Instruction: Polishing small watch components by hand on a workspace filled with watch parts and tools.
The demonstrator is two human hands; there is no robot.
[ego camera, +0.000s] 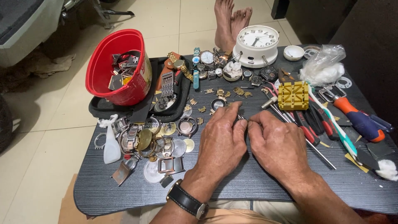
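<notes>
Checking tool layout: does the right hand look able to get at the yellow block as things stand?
Probably yes. The yellow block lies just beyond the right hand, on its side, with only low tools between. Its fingers pinch a small part.

left hand [222, 139], right hand [278, 143], fingertips pinched together

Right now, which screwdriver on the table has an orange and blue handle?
The big screwdriver at the far right edge; the ones beside it have red or black handles.

Home watch-repair spot — tiled floor [49, 124], watch parts [153, 141], tools [331, 120]
</notes>
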